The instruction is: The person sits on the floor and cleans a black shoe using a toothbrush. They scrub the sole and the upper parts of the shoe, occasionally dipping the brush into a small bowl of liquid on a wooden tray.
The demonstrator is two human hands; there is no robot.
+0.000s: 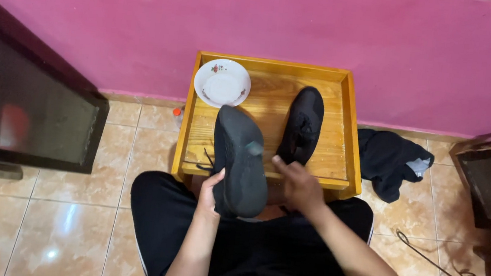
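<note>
Left hand (pixel 210 194) fingers gripping black fabric shoe (pixel 240 162), sole up, over near edge of small wooden worktop (pixel 345 115). Right hand (pixel 298 185) fingers loosely curled beside sole, empty. Second black shoe (pixel 303 124), white floral bowl (pixel 222 82) on worktop.

From my feed, lower centre: both forearms bare, left hand (pixel 210 196) & right hand (pixel 300 185) ungloved, no rings or watch I can see. Black trousers w/ thin white side stripe, dark sleeve edge lower right.
</note>
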